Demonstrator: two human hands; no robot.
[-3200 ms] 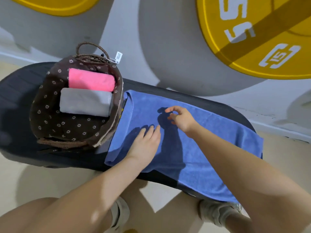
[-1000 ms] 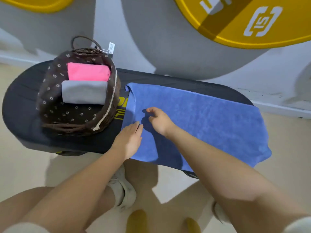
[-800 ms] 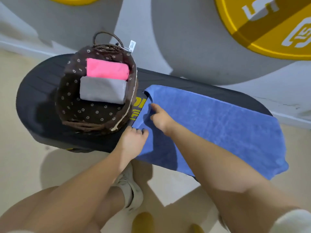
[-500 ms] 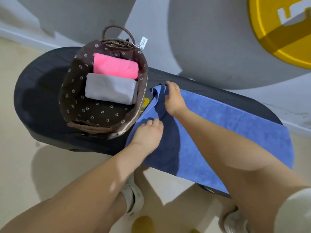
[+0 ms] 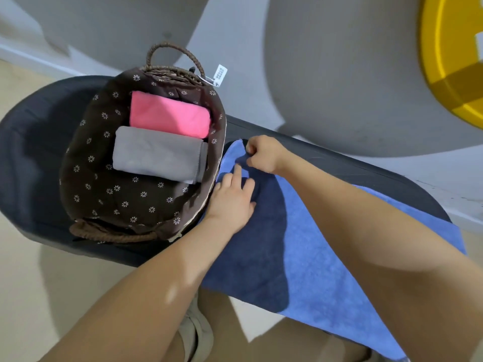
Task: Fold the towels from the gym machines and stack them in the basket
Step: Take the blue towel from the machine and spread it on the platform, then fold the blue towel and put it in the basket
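Blue towel: terry cloth, mid blue, spread flat along the black padded bench, its long edge hanging over the side nearest you and its far end running off toward the lower right. Your right hand had the towel's far left corner pinched between curled fingers, lifting a small peak of cloth beside the basket rim. Your left hand lay flat on the towel just below, fingers straight and slightly spread, pressing the cloth down next to the basket; it gripped nothing. The shadow of your arms darkened the towel's near left part. Basket: brown wicker with a looped handle and a white paper tag, lined in brown cloth printed with small white flowers, standing on the left half of the bench and touching the towel's left edge. Contents: one folded pink towel at the far side and one folded grey towel just beside it, nearer you, lying parallel and touching. Surface: bench oval-ended, black, matte. Room: pale beige floor, a grey wall with large rounded grey shapes, and part of a yellow weight plate at the upper right.
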